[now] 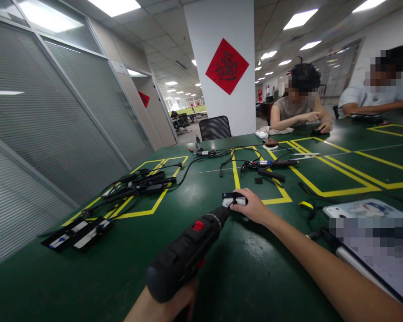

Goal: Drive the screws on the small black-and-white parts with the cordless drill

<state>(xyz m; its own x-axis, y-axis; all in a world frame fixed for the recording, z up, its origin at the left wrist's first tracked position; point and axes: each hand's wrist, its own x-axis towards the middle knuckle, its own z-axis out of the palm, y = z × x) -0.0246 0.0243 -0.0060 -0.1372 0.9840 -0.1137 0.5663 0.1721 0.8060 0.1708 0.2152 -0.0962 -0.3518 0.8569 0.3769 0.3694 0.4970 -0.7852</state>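
My left hand [184, 295] is wrapped around the handle of a black cordless drill [184, 255] with red switches, partly hidden beneath its body. The drill points forward, and its chuck end meets a small black and white part [235, 200] on the table; whether the bit touches it I cannot make out. Fingers of my right hand [250, 205] are closed on that part from the right side. Just beyond it lie a small black square piece [258, 180] and a black bar-shaped piece [271, 175].
A green table [201, 185] carries yellow tape outlines. Tangled black cables and adapters [144, 181] lie left, near two black-and-white strips [92, 232]. A pen-shaped tool [275, 163] lies beyond my right hand. A tablet-like device [372, 255] sits right. Two people sit at the far right.
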